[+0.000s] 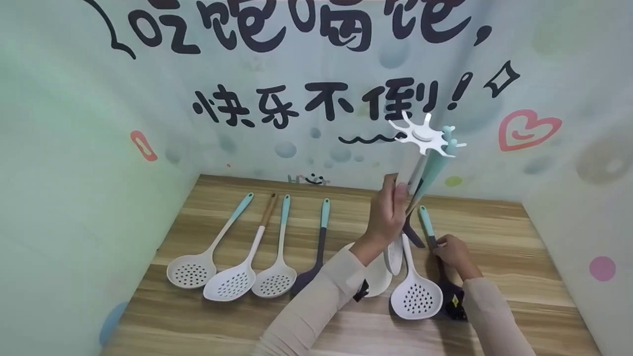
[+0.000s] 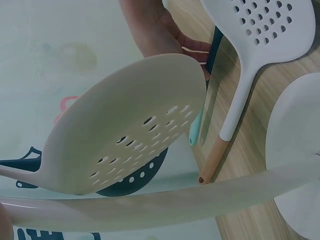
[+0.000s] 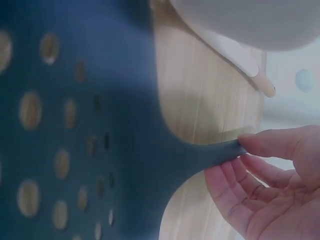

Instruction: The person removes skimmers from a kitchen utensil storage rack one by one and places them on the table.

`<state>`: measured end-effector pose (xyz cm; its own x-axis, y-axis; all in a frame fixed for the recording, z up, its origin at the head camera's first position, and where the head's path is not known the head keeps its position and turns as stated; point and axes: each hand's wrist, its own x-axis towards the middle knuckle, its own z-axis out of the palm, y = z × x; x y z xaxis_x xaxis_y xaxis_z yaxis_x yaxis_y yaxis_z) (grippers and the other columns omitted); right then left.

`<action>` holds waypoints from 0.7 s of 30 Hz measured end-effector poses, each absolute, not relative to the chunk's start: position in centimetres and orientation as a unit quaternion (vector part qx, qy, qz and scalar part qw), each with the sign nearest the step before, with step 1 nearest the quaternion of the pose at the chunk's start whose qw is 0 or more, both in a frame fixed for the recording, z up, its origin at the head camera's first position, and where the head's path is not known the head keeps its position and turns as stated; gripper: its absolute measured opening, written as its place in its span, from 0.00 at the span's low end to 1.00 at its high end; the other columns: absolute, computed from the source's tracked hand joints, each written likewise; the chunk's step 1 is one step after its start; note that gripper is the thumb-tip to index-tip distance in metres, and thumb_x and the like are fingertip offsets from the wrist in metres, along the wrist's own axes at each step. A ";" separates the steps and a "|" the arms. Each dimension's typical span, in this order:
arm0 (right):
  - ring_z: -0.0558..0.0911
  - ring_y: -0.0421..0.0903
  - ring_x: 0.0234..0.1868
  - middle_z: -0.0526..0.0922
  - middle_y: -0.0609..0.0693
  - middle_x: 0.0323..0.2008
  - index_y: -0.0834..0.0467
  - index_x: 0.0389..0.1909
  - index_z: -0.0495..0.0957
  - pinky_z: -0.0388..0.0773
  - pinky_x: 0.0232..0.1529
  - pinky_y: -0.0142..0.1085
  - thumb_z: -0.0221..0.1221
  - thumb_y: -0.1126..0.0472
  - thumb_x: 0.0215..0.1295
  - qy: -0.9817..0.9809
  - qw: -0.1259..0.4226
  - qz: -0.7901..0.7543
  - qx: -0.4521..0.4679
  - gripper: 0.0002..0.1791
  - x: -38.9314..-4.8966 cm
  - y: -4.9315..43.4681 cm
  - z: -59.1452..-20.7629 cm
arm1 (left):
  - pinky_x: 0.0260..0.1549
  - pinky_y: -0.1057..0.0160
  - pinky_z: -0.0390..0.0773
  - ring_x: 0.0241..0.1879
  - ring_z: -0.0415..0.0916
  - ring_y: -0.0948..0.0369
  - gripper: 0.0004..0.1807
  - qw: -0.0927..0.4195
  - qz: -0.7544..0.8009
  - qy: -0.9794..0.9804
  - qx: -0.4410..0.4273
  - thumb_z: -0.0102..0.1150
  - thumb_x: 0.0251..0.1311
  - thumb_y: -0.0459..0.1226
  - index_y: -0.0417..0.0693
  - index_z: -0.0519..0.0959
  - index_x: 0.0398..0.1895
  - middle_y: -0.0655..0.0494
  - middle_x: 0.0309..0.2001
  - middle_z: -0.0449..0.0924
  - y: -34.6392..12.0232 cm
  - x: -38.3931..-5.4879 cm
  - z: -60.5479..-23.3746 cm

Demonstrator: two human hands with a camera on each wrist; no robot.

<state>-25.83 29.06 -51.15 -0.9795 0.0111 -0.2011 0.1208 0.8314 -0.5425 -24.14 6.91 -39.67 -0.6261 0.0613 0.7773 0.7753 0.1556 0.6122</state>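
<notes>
My left hand [image 1: 388, 212] grips the white post of a utensil stand [image 1: 423, 136], whose star-shaped top has several hooks. Slotted utensils hang from it, among them a pale slotted skimmer [image 2: 135, 120] and a dark one [image 2: 135, 177] behind it. A white round base [image 1: 380, 277] is partly hidden by my left arm. My right hand [image 1: 452, 252] pinches the shaft of a dark slotted skimmer [image 3: 120, 125] between thumb and fingers. That skimmer lies on the table, its teal handle end pointing to the wall. Beside it lies a white skimmer [image 1: 416, 296] with a wooden handle end.
On the wooden table's [image 1: 198, 326] left side several skimmers lie in a row: a white one [image 1: 192, 271] at the far left, a wooden-handled one [image 1: 230, 283], another white one [image 1: 275, 279] and a dark one [image 1: 305, 279]. A printed cloth wall [image 1: 316, 148] stands behind.
</notes>
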 end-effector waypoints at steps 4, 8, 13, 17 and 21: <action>0.76 0.59 0.39 0.75 0.71 0.41 0.77 0.48 0.68 0.74 0.42 0.49 0.53 0.66 0.59 0.951 0.113 -0.284 0.040 0.21 -26.0 29.1 -51.0 | 0.26 0.75 0.69 0.25 0.70 0.61 0.27 0.307 -0.575 -0.693 -0.308 0.24 0.72 0.52 0.36 0.63 0.49 0.47 0.27 0.71 6.9 -24.2 -39.7; 0.78 0.58 0.37 0.75 0.71 0.40 0.78 0.49 0.66 0.75 0.41 0.47 0.52 0.65 0.59 0.948 0.128 -0.289 0.041 0.22 -26.0 29.2 -50.7 | 0.27 0.75 0.70 0.26 0.71 0.60 0.27 0.304 -0.578 -0.690 -0.312 0.24 0.72 0.52 0.37 0.63 0.50 0.46 0.28 0.72 6.9 -24.2 -39.8; 0.76 0.61 0.42 0.72 0.75 0.46 0.78 0.51 0.65 0.75 0.45 0.49 0.53 0.65 0.60 0.948 0.140 -0.282 0.035 0.23 -26.0 29.3 -50.3 | 0.26 0.76 0.69 0.25 0.70 0.61 0.27 0.303 -0.579 -0.691 -0.310 0.24 0.71 0.52 0.37 0.63 0.49 0.48 0.26 0.71 6.9 -24.1 -39.7; 0.76 0.59 0.41 0.72 0.74 0.46 0.77 0.54 0.63 0.76 0.41 0.46 0.51 0.65 0.61 0.941 0.153 -0.297 0.045 0.24 -26.0 29.2 -49.3 | 0.25 0.76 0.68 0.24 0.69 0.62 0.27 0.311 -0.576 -0.690 -0.310 0.23 0.72 0.51 0.37 0.63 0.49 0.49 0.25 0.70 6.9 -24.1 -39.7; 0.78 0.59 0.40 0.72 0.74 0.47 0.76 0.58 0.59 0.79 0.37 0.42 0.49 0.65 0.65 0.933 0.154 -0.322 0.040 0.25 -26.0 28.7 -47.7 | 0.25 0.76 0.69 0.24 0.69 0.61 0.26 0.312 -0.576 -0.688 -0.311 0.23 0.72 0.51 0.37 0.63 0.49 0.48 0.26 0.70 6.9 -24.1 -39.7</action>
